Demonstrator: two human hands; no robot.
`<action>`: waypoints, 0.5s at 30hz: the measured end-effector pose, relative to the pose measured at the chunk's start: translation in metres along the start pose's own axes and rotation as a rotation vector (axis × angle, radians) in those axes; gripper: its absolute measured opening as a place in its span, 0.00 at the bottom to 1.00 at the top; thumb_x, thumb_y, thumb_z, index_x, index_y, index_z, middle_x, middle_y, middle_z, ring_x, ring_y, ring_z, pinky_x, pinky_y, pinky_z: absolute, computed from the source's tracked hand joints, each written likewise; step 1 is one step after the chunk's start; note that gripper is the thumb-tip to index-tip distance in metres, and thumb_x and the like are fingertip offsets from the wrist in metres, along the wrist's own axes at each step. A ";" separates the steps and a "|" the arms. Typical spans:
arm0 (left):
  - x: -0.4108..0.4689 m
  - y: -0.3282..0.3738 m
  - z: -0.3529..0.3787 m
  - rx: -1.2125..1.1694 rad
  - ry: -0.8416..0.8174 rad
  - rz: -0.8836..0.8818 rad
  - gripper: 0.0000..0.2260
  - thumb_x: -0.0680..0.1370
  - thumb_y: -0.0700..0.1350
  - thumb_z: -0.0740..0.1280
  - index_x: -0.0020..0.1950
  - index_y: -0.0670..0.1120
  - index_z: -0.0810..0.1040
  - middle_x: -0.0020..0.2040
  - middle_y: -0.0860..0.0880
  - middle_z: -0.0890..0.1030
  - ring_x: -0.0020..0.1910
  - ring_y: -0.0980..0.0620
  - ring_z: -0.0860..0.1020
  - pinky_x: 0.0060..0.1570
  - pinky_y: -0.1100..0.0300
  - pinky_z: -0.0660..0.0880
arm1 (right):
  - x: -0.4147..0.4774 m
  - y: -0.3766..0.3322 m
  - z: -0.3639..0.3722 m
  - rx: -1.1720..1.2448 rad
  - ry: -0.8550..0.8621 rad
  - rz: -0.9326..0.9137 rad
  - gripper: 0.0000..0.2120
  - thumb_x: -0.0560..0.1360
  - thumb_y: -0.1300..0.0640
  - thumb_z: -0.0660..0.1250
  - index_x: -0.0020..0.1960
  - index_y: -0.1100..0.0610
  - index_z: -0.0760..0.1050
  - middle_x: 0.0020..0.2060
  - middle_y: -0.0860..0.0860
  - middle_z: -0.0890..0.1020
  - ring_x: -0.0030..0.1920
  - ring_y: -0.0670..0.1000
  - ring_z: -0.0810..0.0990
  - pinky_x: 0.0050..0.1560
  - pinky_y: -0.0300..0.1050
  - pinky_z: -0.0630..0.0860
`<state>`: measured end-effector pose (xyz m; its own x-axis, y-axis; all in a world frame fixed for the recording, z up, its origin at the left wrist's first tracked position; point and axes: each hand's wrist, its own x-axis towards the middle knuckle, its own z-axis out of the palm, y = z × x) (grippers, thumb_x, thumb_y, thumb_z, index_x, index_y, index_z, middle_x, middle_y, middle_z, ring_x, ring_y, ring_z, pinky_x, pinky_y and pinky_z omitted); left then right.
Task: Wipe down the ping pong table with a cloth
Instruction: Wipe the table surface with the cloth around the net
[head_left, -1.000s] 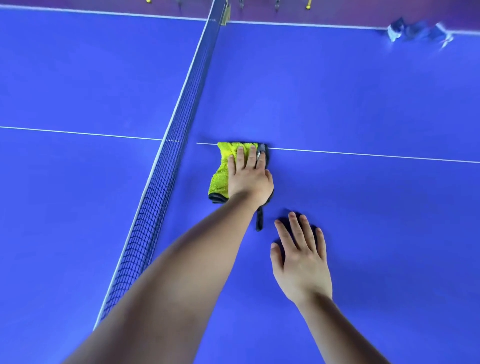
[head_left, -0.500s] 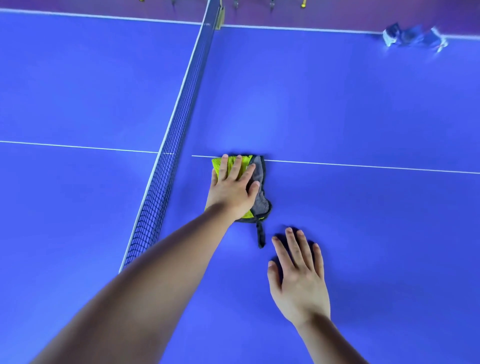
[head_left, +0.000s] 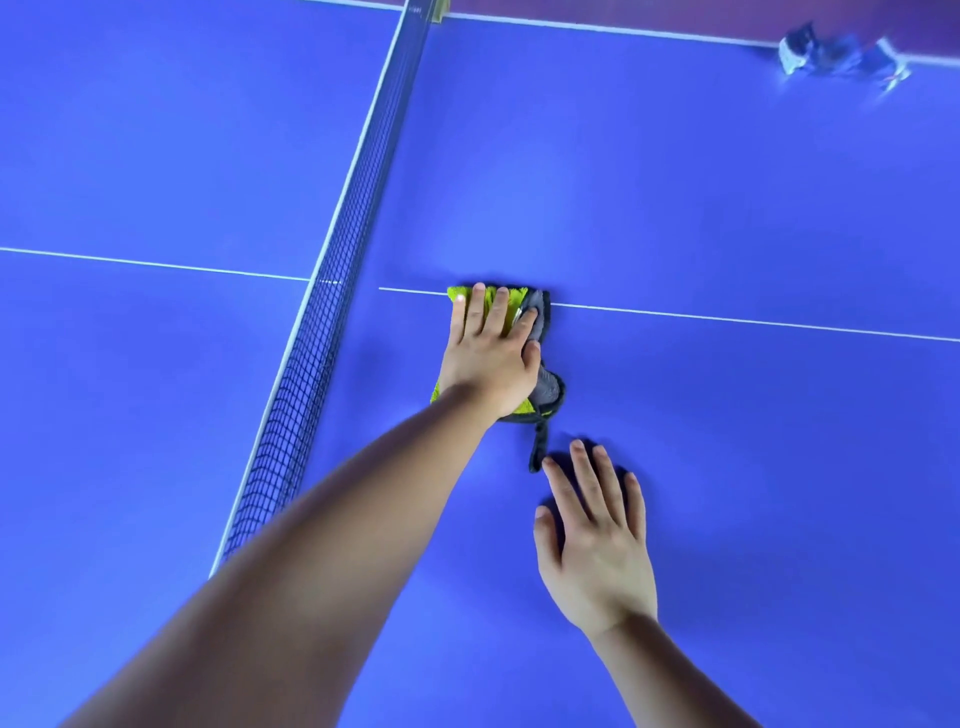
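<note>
A folded cloth (head_left: 549, 387), yellow-green on one face and grey on the other, lies on the blue ping pong table (head_left: 675, 208), its far edge on the white centre line. My left hand (head_left: 491, 353) presses flat on it with straight fingers and covers most of it. A dark loop strap trails from the cloth's near corner. My right hand (head_left: 597, 535) rests flat on the bare table just nearer to me, its fingertips beside the end of the strap.
The black net (head_left: 332, 291) with its white top band runs from near left to far centre, a short way left of the cloth. A crumpled blue-white thing (head_left: 841, 54) lies at the table's far right edge.
My left hand has slid the cloth first towards the net and then back to the right, a little away from it. My right hand has stayed flat on the table.
</note>
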<state>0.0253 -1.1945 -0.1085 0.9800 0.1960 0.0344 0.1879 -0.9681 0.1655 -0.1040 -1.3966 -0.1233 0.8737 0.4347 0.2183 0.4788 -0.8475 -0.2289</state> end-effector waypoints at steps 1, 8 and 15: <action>-0.002 -0.001 0.000 -0.021 -0.001 0.003 0.24 0.84 0.55 0.50 0.80 0.55 0.61 0.83 0.46 0.53 0.81 0.41 0.43 0.78 0.44 0.37 | -0.001 0.000 0.000 0.015 0.004 0.005 0.22 0.81 0.51 0.56 0.71 0.56 0.74 0.76 0.56 0.68 0.78 0.56 0.61 0.76 0.63 0.58; -0.049 0.005 0.003 -0.065 0.009 -0.013 0.23 0.84 0.54 0.50 0.80 0.55 0.61 0.83 0.48 0.53 0.81 0.44 0.43 0.79 0.47 0.41 | 0.000 0.007 -0.010 0.391 0.031 0.132 0.23 0.80 0.53 0.54 0.71 0.59 0.74 0.75 0.55 0.69 0.76 0.52 0.63 0.75 0.61 0.63; -0.140 0.019 0.005 -0.084 0.037 -0.017 0.26 0.81 0.56 0.47 0.78 0.54 0.68 0.82 0.49 0.58 0.81 0.43 0.48 0.80 0.45 0.46 | -0.044 0.041 -0.042 0.275 -0.005 0.058 0.24 0.80 0.51 0.52 0.71 0.59 0.73 0.74 0.58 0.70 0.75 0.59 0.67 0.73 0.62 0.65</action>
<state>-0.1078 -1.2415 -0.1147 0.9732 0.2198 0.0671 0.1970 -0.9483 0.2488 -0.1264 -1.4635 -0.1025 0.9007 0.3896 0.1925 0.4322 -0.7571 -0.4898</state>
